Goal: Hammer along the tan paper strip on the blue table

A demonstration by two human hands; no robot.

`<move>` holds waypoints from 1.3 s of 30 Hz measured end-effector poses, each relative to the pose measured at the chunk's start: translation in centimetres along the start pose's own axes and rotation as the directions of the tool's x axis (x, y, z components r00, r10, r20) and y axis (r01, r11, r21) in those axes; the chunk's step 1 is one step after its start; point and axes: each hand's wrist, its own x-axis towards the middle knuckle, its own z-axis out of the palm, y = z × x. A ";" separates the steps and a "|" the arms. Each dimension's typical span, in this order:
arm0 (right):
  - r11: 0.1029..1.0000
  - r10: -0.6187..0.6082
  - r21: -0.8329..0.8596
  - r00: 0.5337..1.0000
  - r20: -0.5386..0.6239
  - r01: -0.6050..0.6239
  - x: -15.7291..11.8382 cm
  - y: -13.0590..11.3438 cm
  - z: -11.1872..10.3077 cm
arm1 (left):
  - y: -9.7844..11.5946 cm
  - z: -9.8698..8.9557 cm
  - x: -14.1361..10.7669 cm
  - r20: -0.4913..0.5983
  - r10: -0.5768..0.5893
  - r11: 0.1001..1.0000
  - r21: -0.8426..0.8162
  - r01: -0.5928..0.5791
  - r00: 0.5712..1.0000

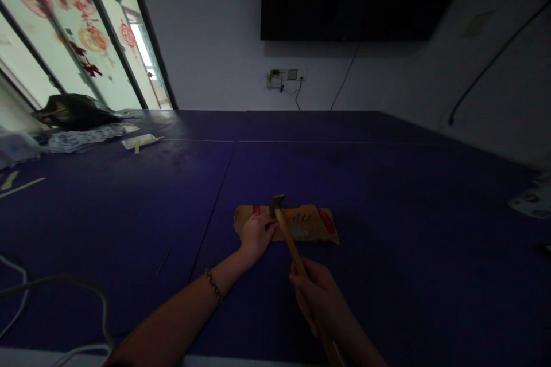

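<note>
My right hand (316, 295) is wrapped round the wooden handle of a hammer (289, 238). The hammer's dark metal head (276, 203) is just above the fingertips of my left hand (257, 235). That hand rests on a flat tan piece (312, 229) with red and yellow patches, its fingers pinched together. What they pinch is too small and dark to make out. Several thin dark marks, perhaps nails, stand in a row on the tan piece to the right of the hammer head. A thin dark rod (163, 262) lies on the purple surface left of my forearm.
The tan piece lies on a wide purple tabletop (365, 172) with a seam. Cables (64, 280) curl at the lower left. A black bag (75, 112) and clear plastic packaging (84, 136) lie at the far left. A white object (531, 202) stands at the right edge.
</note>
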 end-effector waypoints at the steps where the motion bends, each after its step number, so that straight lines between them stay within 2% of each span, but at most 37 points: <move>1: 1.000 -0.009 0.018 1.000 0.005 0.009 0.0 0.0 0.0 | 0.0 0.0 0.0 0.003 0.002 1.000 0.000 -0.002 1.000; 7: 0.999 0.009 0.041 1.000 -0.009 -0.009 0.5 0.6 -0.1 | 0.0 0.1 0.0 0.007 -0.010 1.000 -0.014 0.011 1.000; 13: 0.996 -0.067 0.058 0.998 0.001 0.066 0.4 0.8 -0.2 | 0.1 -0.1 0.1 0.032 -0.040 0.999 0.001 0.040 0.999; 15: 0.997 -0.054 0.055 0.999 0.003 0.053 0.5 0.9 -0.1 | 0.1 0.0 0.1 0.031 -0.049 0.999 0.001 0.049 0.998; 19: 1.000 -0.015 0.021 1.000 -0.009 0.016 0.6 1.0 0.0 | -0.2 0.2 0.2 0.012 -0.083 0.996 0.024 0.082 0.997; 25: 0.997 -0.080 -0.014 0.997 -0.019 0.080 -0.1 0.3 0.3 | -0.3 0.3 0.2 0.018 -0.060 0.998 0.004 0.060 0.998; 31: 0.994 -0.063 -0.091 0.996 -0.057 0.058 0.4 0.4 0.1 | -0.4 0.4 0.2 0.012 -0.073 0.997 -0.002 0.073 0.997; 36: 0.997 -0.066 -0.028 0.998 -0.007 0.066 -0.6 0.3 -0.2 | -0.2 0.1 0.2 0.021 -0.067 0.998 -0.020 0.067 0.998; 39: 0.995 -0.095 0.016 0.994 -0.060 0.096 -1.3 0.2 -0.7 | -0.2 0.3 0.1 0.005 -0.066 0.997 -0.038 0.066 0.998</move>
